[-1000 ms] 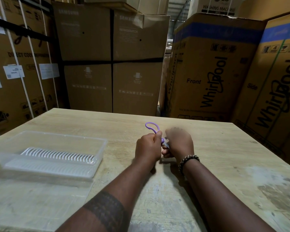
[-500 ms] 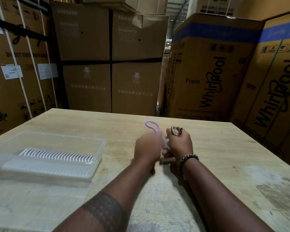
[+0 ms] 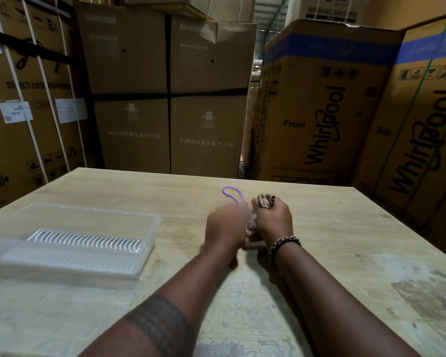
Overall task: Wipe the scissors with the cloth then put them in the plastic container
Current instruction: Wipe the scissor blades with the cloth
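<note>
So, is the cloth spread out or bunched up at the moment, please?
Bunched up: the cloth sticks out crumpled above the gripping right hand.

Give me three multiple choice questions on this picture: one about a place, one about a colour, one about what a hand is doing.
1. Where on the table is the plastic container? A left of the hands; B right of the hands; C between the hands.
2. What colour is the handle of the scissors? A red; B purple; C black.
3. What is the right hand doing? A lying flat; B gripping the cloth; C pointing.
Answers: 1 A, it lies left of both arms. 2 B, a purple loop rises above the left hand. 3 B, cloth bunches from its curled fingers.
</note>
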Demonstrator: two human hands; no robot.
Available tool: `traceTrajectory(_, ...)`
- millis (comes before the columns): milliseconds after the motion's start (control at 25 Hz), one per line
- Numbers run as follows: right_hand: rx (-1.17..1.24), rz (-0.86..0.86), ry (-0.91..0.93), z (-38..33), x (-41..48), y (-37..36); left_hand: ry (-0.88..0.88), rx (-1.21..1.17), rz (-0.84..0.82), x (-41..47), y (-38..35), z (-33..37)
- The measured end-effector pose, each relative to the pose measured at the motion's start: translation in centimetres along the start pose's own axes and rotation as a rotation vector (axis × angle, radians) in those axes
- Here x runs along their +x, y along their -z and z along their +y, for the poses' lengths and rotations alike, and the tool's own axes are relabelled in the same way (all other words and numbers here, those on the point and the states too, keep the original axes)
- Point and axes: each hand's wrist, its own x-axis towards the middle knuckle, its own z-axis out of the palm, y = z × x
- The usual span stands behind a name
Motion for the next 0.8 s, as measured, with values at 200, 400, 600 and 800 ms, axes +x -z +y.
traceTrajectory(200,0.037,-0.035,0.067,0.1,-0.7,0.0,0.043,0.010,0.008,0.1,0.1,-0.1)
traceTrajectory(400,-0.021,-0.049,0.115,-0.3,-1.2,-0.1,0.035,-0.030,0.011,0.3,0.2,-0.3)
traceTrajectory(600,-0.021,-0.013,0.050,-1.2,-1.6,0.2,0.032,-0.073,0.020,-0.3,0.3,0.2)
traceTrajectory(800,-0.010,-0.122,0.129,-0.6,-1.9,0.5,0.019,-0.085,0.016,0.2,0.2,-0.4)
